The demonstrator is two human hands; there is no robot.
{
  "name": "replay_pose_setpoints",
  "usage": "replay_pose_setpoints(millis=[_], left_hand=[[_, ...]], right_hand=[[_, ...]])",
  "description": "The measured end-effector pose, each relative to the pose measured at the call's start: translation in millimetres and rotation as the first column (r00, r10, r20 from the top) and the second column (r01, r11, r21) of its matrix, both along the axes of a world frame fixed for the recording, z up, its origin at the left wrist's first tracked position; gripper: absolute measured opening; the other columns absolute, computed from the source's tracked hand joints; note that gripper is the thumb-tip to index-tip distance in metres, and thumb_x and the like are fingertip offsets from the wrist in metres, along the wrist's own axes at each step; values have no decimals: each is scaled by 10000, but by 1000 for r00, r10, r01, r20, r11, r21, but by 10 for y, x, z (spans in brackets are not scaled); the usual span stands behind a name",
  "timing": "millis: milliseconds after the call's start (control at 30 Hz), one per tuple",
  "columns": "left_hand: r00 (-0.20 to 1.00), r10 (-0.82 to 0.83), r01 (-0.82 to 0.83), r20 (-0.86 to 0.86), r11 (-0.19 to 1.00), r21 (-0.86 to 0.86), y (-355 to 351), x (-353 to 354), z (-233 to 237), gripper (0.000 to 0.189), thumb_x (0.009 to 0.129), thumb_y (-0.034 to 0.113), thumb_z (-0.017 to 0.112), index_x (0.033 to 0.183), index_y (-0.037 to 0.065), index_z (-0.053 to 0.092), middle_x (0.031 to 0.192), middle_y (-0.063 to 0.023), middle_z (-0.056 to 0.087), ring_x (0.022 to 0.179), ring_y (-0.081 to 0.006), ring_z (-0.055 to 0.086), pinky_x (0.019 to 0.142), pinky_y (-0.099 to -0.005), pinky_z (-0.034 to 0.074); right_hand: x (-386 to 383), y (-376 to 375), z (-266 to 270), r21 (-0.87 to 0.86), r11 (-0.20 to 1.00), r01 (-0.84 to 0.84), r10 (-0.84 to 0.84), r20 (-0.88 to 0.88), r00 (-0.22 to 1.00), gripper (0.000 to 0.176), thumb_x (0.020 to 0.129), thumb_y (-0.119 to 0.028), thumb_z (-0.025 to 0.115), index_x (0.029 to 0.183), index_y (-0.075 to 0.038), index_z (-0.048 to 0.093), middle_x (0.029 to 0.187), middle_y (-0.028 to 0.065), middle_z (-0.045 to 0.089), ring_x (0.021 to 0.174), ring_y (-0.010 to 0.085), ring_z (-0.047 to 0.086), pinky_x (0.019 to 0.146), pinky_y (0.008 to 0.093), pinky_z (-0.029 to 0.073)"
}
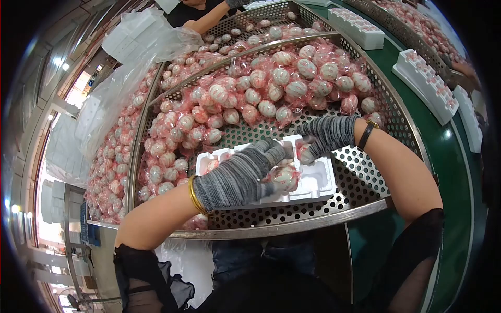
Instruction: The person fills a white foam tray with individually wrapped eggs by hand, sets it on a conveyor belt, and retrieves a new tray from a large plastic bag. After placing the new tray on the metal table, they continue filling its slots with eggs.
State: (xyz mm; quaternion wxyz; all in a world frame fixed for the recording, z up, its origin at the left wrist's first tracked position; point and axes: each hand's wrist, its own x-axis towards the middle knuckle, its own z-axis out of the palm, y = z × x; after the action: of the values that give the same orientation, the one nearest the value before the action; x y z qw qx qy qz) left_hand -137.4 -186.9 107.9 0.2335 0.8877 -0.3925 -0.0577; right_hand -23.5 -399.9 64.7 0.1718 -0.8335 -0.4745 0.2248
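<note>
Looks to me like the step here is loading film-wrapped eggs into the white foam tray [327, 163]. The left hand [235, 172] has its thumb and fingers spread around the near egg [286, 179]; can't tell if they're actually squeezing it. The right hand [331, 136] is bunched over the far egg [305, 155], which seems pinched under its fingertips, at the tray's far right. I'd guess the next move calls for settling that one gently into the bare pocket [314, 176] just nearer. Big pile [267, 108] beyond, btw.
</note>
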Motion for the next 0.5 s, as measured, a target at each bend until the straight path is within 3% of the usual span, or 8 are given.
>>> replay_pose_setpoints(millis=[33, 133, 233, 267, 300, 367, 467, 500], left_hand=[[996, -22, 19, 84, 999, 41, 43, 18, -4, 392, 813, 285, 597, 1117, 40, 562, 1018, -162, 556, 950, -316, 534, 834, -403, 431], [997, 49, -40, -60, 989, 142, 38, -8, 25, 349, 808, 273, 606, 1087, 64, 587, 962, -159, 566, 899, -313, 541, 800, -405, 433], [993, -39, 62, -110, 973, 221, -80, 51, 105, 331, 799, 257, 618, 1074, 74, 596, 957, -172, 563, 872, -324, 543, 781, -406, 442], [995, 9, 19, -102, 963, 269, -142, 36, 109, 297, 790, 233, 623, 1044, 80, 615, 906, -153, 573, 817, -329, 559, 753, -398, 457], [997, 21, 1, -75, 961, 277, -176, 34, 52, 259, 792, 224, 615, 1002, 75, 628, 865, -156, 587, 754, -332, 576, 708, -399, 475], [993, -101, 78, 68, 957, 278, -95, 126, -217, 235, 798, 211, 596, 972, 56, 629, 864, -166, 601, 735, -327, 589, 675, -411, 483], [997, 80, -78, 20, 838, 539, -342, 16, 17, 238, 802, 219, 586, 949, 35, 622, 900, -165, 607, 754, -319, 593, 668, -420, 478], [990, 69, -124, 124, 845, 521, -352, -18, -50, 244, 803, 229, 585, 948, 35, 621, 893, -160, 606, 752, -319, 593, 668, -419, 477]], right_hand=[[-3, 6, 21, -96, 995, 33, -37, -46, 998, 676, 663, -567, 702, 996, 15, 617, 869, 162, 658, 812, 278, 644, 733, 358, 499], [-6, 84, 140, -325, 944, 65, -118, -148, 982, 701, 654, -568, 704, 1040, 9, 605, 947, 182, 648, 885, 296, 627, 787, 378, 481], [-17, 50, 57, -84, 996, 37, -45, -98, 994, 743, 652, -596, 689, 1024, 41, 600, 937, 191, 646, 871, 293, 631, 768, 367, 488], [-27, 19, 46, -105, 993, 57, -61, -36, 997, 594, 690, -552, 683, 895, 2, 622, 745, 165, 632, 675, 264, 627, 619, 363, 491], [-22, 33, 66, -178, 984, 18, -15, 15, 1000, 582, 705, -537, 677, 933, -5, 616, 771, 171, 632, 697, 266, 626, 647, 367, 489], [119, 57, -155, -207, 978, -18, 5, -63, 998, 813, 643, -645, 668, 1065, 45, 584, 950, 184, 643, 875, 295, 629, 771, 362, 488], [50, 19, -68, -151, 987, 49, -68, -122, 990, 777, 640, -616, 696, 1045, 40, 598, 942, 176, 645, 864, 282, 631, 767, 364, 489], [30, 18, -43, -121, 990, 67, -84, -134, 987, 769, 638, -609, 703, 1039, 39, 601, 943, 175, 646, 862, 281, 631, 767, 365, 488]])
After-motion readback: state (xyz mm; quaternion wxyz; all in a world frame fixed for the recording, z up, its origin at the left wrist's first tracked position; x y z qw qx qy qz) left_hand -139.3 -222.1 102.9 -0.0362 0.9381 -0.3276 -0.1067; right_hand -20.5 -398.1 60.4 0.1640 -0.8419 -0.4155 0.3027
